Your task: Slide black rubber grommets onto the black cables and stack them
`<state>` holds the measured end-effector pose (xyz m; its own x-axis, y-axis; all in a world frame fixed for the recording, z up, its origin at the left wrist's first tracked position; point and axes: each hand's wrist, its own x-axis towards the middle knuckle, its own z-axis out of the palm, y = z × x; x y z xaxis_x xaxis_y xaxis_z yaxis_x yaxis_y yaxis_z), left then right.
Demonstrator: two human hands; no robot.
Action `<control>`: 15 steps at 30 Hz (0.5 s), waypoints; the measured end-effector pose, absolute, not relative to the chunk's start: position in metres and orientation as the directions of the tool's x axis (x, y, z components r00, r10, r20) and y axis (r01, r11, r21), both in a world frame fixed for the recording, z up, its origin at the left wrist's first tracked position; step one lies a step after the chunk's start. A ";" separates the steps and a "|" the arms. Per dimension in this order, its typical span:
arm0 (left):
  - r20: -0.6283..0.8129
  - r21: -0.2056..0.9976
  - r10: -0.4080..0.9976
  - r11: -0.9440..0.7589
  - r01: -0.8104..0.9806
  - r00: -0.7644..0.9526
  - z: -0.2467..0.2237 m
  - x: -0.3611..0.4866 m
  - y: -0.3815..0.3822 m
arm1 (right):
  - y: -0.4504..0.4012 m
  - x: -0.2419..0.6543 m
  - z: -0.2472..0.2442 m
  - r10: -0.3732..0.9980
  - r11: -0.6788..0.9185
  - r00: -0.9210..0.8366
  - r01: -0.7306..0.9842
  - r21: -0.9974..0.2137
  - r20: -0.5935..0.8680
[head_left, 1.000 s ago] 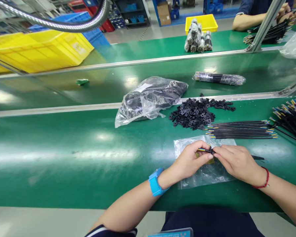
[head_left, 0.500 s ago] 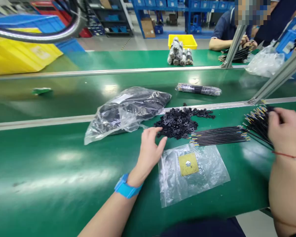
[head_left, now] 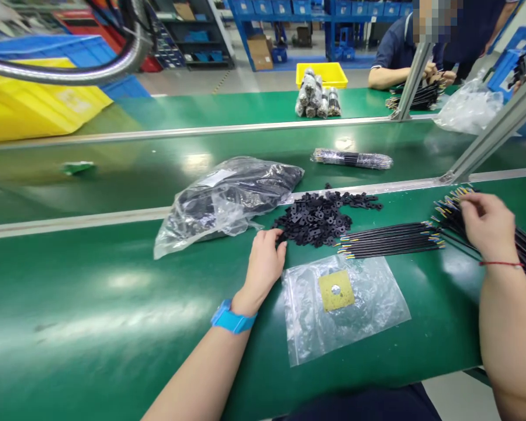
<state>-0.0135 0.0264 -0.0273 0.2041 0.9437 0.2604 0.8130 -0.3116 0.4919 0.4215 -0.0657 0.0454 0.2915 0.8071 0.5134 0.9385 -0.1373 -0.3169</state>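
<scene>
Table, half-closed left hand on pieces

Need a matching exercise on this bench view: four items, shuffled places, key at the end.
1. Left hand
2. Right hand
3. Yellow square
4. Wrapped cable bundle

A. At the loose cable pile
B. Beyond the metal rail
C. At the black parts heap
D. On the flat clear bag

Pairs: 1-C, 2-A, 3-D, 4-B

Worktop: green
Wristband: blue
Square plate: yellow
Small parts: black
Bracelet: red
Front bin: yellow
</scene>
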 end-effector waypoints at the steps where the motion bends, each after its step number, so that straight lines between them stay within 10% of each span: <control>1: 0.250 0.494 0.947 -0.302 0.816 0.199 -0.027 -0.013 0.026 | -0.064 0.402 0.045 0.874 -0.037 0.187 0.946 -0.322 0.449; 6: 0.239 0.457 0.948 -0.300 0.837 0.209 -0.024 -0.012 0.025 | -0.064 0.309 0.029 0.887 0.463 -0.451 0.867 -0.185 0.104; 11: 0.207 0.509 0.957 -0.284 0.812 0.204 -0.023 -0.011 0.022 | -0.062 0.287 0.014 0.855 0.513 -0.512 0.858 0.003 0.086; 15: 0.189 0.499 0.962 -0.266 0.824 0.197 -0.018 -0.010 0.021 | -0.064 0.294 0.018 0.862 0.505 -0.486 0.844 -0.178 0.141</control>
<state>-0.0099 0.0211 -0.0179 0.1967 0.9621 0.1886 0.8243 -0.2665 0.4995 0.2937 -0.0641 0.0182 -0.4863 0.8624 0.1410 0.8444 0.5052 -0.1782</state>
